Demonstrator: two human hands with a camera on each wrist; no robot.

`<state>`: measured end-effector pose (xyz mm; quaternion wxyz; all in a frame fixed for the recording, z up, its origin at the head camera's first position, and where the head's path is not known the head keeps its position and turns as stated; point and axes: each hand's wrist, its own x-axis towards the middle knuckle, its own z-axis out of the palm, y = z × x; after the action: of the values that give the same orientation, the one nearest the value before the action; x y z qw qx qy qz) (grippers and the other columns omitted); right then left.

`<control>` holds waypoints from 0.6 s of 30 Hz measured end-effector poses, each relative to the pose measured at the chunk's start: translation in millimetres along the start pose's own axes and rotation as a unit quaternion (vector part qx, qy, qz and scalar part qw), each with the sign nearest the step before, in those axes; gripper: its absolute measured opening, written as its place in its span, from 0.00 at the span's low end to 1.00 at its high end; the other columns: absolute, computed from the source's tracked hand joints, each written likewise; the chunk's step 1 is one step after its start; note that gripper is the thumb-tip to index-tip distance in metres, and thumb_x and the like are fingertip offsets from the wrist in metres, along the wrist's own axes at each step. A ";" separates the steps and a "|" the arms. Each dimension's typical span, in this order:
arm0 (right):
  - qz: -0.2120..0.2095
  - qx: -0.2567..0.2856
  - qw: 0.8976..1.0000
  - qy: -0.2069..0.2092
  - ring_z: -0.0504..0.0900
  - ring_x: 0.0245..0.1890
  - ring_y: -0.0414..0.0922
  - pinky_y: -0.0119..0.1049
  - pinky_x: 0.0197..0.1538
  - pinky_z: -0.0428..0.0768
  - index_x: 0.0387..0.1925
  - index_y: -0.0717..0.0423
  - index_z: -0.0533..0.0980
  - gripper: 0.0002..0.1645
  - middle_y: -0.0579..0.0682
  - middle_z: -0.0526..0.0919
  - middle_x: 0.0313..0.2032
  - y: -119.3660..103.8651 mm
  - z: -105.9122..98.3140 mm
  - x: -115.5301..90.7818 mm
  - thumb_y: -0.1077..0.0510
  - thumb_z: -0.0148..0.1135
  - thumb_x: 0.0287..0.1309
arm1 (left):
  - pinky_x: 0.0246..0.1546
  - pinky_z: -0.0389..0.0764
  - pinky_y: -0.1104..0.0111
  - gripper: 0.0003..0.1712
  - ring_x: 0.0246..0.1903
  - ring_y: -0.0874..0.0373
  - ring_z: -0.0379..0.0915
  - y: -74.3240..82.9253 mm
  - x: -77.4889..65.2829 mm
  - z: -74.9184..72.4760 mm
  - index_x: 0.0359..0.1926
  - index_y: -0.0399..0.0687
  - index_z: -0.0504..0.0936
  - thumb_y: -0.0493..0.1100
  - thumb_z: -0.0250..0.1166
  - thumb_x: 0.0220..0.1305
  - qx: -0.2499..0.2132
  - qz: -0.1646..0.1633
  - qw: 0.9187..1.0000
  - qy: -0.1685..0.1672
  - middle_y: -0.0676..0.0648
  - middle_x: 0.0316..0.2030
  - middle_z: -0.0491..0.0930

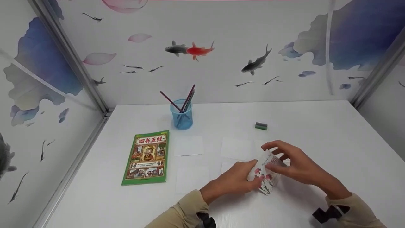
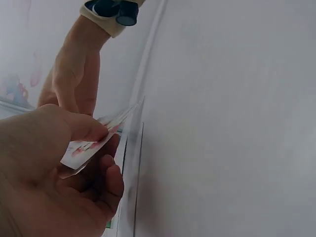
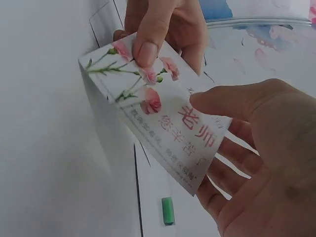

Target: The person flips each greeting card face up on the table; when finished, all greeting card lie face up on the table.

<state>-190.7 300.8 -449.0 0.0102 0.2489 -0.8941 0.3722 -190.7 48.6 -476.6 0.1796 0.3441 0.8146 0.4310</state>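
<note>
1. Nearest to the camera are beige sleeves, with black devices at both wrists.
2. Toward the left edge of the white table lies a green-bordered book; near the far edge stands a blue cup with pencils.
3. Beyond the right hand, toward the far edge, lies a small green-grey block.
4. Pale rectangles lie flat mid-table; the left hand partly hides one.
5. Above the table's right half, a card is held tilted. Left thumb and fingers pinch its flowered end; the right thumb presses its front, fingers behind.
6. Its long axis slants from near-left to far-right: stems toward the near edge, red characters toward the right hand.
</note>
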 end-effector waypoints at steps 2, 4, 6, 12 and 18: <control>0.004 -0.006 1.000 -0.009 0.86 0.45 0.37 0.32 0.47 0.86 0.65 0.37 0.79 0.30 0.42 0.88 0.55 1.9 -4.4 0.7 0.50 0.80 0.63 | 0.35 0.78 0.81 0.21 0.34 0.73 0.76 5.0 2.5 -0.6 0.67 0.53 0.76 0.46 0.67 0.77 0.043 -0.006 0.999 0.006 0.59 0.42 0.86; 0.013 -0.014 0.999 -0.027 0.84 0.40 0.38 0.32 0.44 0.86 0.60 0.42 0.81 0.25 0.43 0.88 0.47 4.9 -10.3 0.6 0.51 0.80 0.63 | 0.38 0.79 0.81 0.23 0.37 0.73 0.76 9.5 5.4 0.5 0.66 0.53 0.74 0.48 0.69 0.76 0.091 -0.010 0.995 0.026 0.58 0.44 0.85; 0.034 -0.036 0.998 -0.050 0.83 0.38 0.37 0.31 0.41 0.85 0.52 0.43 0.83 0.19 0.40 0.87 0.40 8.3 -17.1 -0.7 0.49 0.81 0.62 | 0.44 0.79 0.80 0.26 0.43 0.70 0.76 12.9 7.7 3.5 0.66 0.53 0.73 0.51 0.72 0.74 0.135 -0.014 0.990 0.050 0.56 0.48 0.84; 0.045 -0.084 0.992 -0.078 0.83 0.43 0.38 0.37 0.45 0.83 0.47 0.42 0.84 0.20 0.38 0.87 0.43 14.4 -28.4 -6.4 0.44 0.83 0.57 | 0.58 0.78 0.78 0.28 0.56 0.64 0.75 19.6 14.9 13.2 0.68 0.54 0.78 0.54 0.73 0.73 0.250 0.017 0.966 0.066 0.54 0.58 0.81; 0.023 -0.082 0.990 -0.114 0.81 0.42 0.39 0.36 0.46 0.82 0.45 0.40 0.85 0.18 0.38 0.86 0.40 15.4 -21.1 -7.3 0.45 0.84 0.56 | 0.59 0.78 0.77 0.23 0.55 0.63 0.75 20.0 22.2 18.4 0.66 0.57 0.85 0.53 0.73 0.74 0.310 0.039 0.948 0.057 0.55 0.58 0.82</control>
<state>-194.8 327.3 -445.4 -0.0798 0.2671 -0.9226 0.2668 -187.2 82.9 -470.4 0.0007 0.3890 0.9030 0.1826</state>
